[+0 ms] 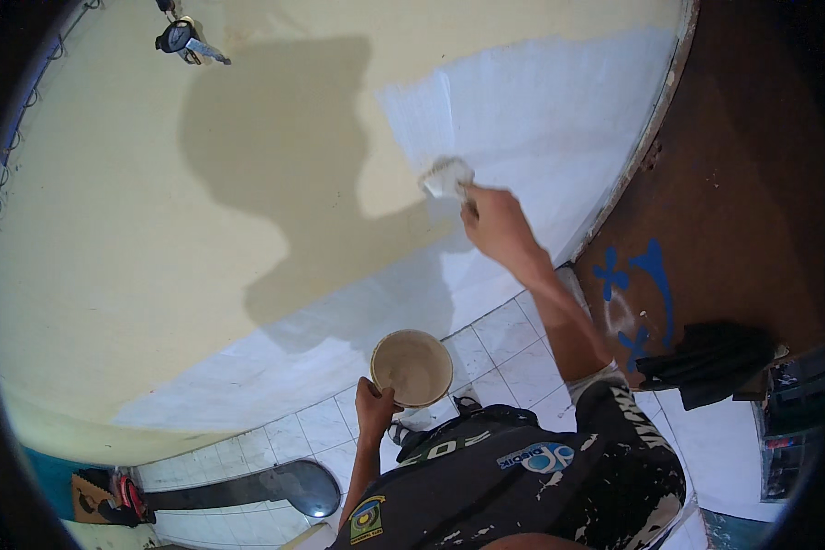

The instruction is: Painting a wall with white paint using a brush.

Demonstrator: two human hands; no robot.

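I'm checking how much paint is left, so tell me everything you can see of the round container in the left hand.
The paint bucket is a small round pail, seen from above, its mouth open with no lid. Its rim and inner wall are coated in pale cream-white paint, and the bottom looks thinly covered rather than full. It is held roughly level above the tiled floor, near the wall's foot. The left hand grips its near rim; nothing else touches it.

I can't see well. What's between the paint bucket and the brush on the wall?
Only bare wall and floor tiles between bucket and brush, in the head view.
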